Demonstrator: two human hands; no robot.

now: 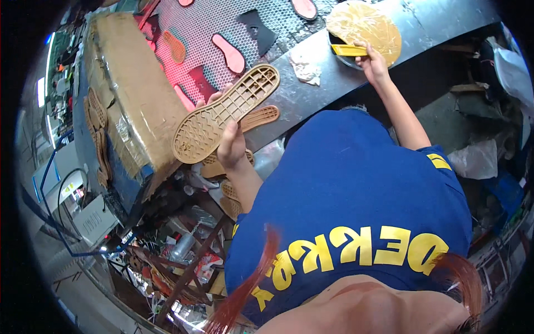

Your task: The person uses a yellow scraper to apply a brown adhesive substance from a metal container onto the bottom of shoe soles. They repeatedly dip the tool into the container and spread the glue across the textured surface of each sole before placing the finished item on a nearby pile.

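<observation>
Tan moulded rubber, ribbed and gridded, makes up the long shoe outsole [225,113] that the left hand [231,146] grips at its lower long edge, tread side up, over the near edge of the grey metal workbench [311,83]. The right hand [371,62] is closed round a yellow-handled brush [349,50] laid across a round container [362,30] crusted with yellowish glue at the bench's far right end.

The grip on the outsole is one-handed and near one end, so the piece could sag or twist and slide out; below the bench edge lies a clutter of scraps and tools [178,250] where it would be hard to retrieve. A loaded brush carried from the container could drip onto the blue shirt [350,195] or the bare metal between. A second tan sole [260,117] lies just beside the held one on the bench, and the pink and red insole pieces [228,53] on the perforated mat [211,28] are near enough to be smeared. The large brown cardboard box [130,83] crowds the left end.
</observation>
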